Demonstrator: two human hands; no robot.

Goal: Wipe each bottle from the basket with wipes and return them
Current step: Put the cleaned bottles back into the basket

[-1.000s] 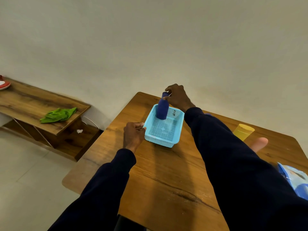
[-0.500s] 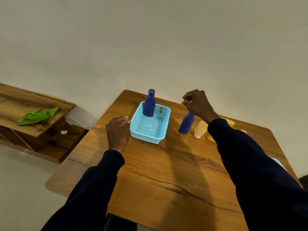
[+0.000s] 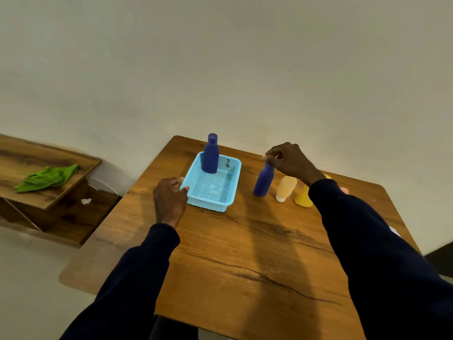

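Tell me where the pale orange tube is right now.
In the head view, the pale orange tube stands cap-down on the table, right of the basket, between the blue bottle the right hand pinches and the yellow bottle.

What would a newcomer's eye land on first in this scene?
Probably the light blue basket mid-table, with a dark blue bottle standing in its far left corner. Right of it, the right hand pinches the top of a second blue bottle on the wooden table, beside a peach bottle and a yellow bottle. A bright green cloth lies on the shelf at far left.
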